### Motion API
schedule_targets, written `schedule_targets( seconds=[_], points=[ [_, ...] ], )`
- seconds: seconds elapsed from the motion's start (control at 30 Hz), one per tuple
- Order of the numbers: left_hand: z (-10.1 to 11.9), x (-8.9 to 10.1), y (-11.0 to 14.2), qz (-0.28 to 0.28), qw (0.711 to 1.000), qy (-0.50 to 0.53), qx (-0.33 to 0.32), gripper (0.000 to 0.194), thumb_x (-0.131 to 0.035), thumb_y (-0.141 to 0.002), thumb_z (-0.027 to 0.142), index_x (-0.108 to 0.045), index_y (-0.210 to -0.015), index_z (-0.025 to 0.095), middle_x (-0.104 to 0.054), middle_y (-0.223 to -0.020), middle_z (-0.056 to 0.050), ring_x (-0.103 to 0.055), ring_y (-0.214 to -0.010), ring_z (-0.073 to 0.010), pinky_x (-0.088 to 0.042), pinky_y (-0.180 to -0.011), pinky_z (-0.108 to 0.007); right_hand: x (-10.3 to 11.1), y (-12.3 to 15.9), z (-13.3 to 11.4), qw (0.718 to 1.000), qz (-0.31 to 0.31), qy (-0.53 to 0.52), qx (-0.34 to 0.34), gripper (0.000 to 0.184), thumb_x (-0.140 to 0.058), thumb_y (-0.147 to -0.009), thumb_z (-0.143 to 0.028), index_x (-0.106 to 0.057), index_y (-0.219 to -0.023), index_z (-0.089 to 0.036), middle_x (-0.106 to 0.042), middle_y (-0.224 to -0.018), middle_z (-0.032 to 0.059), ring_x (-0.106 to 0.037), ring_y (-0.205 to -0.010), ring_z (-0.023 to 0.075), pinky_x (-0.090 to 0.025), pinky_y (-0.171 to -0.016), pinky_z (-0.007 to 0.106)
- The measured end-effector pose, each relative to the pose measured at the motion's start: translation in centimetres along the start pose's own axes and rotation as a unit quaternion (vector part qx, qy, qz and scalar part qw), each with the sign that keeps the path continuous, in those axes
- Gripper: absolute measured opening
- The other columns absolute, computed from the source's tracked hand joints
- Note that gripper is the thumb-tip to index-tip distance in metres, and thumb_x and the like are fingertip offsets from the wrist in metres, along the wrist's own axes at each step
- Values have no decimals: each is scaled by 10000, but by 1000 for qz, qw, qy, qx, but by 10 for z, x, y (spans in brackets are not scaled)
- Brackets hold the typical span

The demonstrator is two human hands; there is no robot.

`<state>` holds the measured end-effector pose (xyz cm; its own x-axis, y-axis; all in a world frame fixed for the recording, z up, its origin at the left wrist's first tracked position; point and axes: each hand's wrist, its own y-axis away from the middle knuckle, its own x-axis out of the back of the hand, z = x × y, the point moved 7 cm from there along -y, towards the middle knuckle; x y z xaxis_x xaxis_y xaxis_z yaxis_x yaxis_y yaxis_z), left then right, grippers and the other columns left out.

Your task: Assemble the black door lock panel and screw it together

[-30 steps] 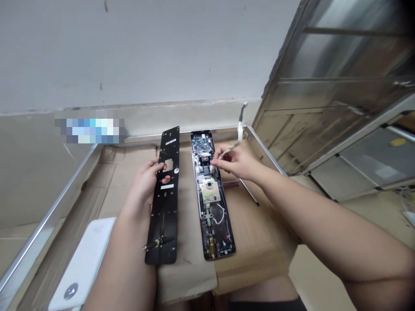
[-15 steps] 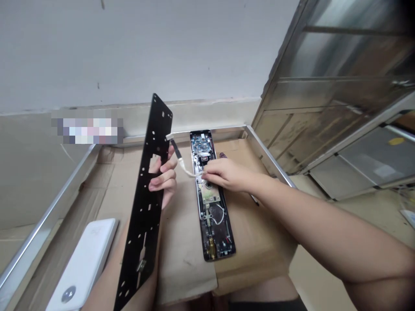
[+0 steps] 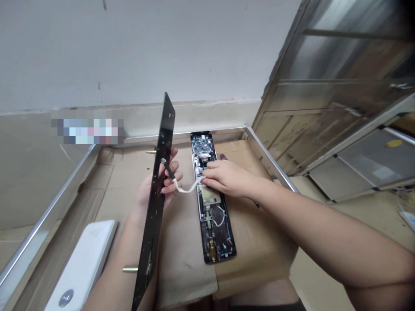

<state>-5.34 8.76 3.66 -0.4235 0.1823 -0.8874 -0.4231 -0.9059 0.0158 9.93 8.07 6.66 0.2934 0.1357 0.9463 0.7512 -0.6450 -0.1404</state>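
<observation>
My left hand (image 3: 170, 177) grips a long black metal plate (image 3: 154, 207) with many holes, held up on edge; part of the hand is behind it. Two brass-coloured posts stick out from the plate's left face. Over the open black housing (image 3: 223, 233) my right hand (image 3: 223, 177) is closed, its fingertips pinching a white cable (image 3: 188, 189). The cable arcs left to a black-sleeved section and a white connector (image 3: 163, 160) in front of the plate. Inside the housing lie a blue circuit board (image 3: 201, 144), a pale board (image 3: 210, 196) and a brass fitting (image 3: 212, 250).
Brown cardboard (image 3: 256, 255) covers the table, which has a raised metal rim (image 3: 272, 160). At the lower left lies a white device (image 3: 86, 259) with a round dark spot. A purple-handled tool (image 3: 223, 157) is partly hidden behind my right hand.
The black plate has turned more edge-on and shifted right, showing its posts. The cable's connector end has dropped lower and left. My right hand stays over the housing.
</observation>
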Motion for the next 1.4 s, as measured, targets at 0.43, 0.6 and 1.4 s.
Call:
schedule_targets(
  seconds=[0.43, 0.6, 1.4],
  points=[
    [5, 4, 2, 40, 998, -20, -53, 208, -612, -958, 243, -630, -1166, 246, -437, -639, 46, -329, -433, -30, -221, -295, -45, 2, 1, 1, 1000, -14, 8, -25, 372, -424, -1041, -413, -638, -841, -183, -588, -858, 44, -499, -796, 167, -314, -721, 308],
    [-7, 1, -2, 44, 999, -12, 13, 165, -564, -974, 190, -623, -1128, 184, -475, -680, 36, -360, -440, -12, -253, -317, -33, 7, 1, 8, 997, 14, -52, -56, 352, -404, -1052, -374, -621, -862, -171, -557, -882, 40, -502, -814, 158, -362, -766, 297],
    [-32, -4, 1, 109, 961, -252, -22, 296, -794, -812, 313, -596, -1003, 203, -669, -822, 8, -574, -503, -80, -499, -384, -176, 7, 0, 13, 992, 67, -64, -86, 295, -482, -1006, -290, -666, -821, -152, -729, -882, 100, -608, -787, 187, -420, -749, 307]
  ],
)
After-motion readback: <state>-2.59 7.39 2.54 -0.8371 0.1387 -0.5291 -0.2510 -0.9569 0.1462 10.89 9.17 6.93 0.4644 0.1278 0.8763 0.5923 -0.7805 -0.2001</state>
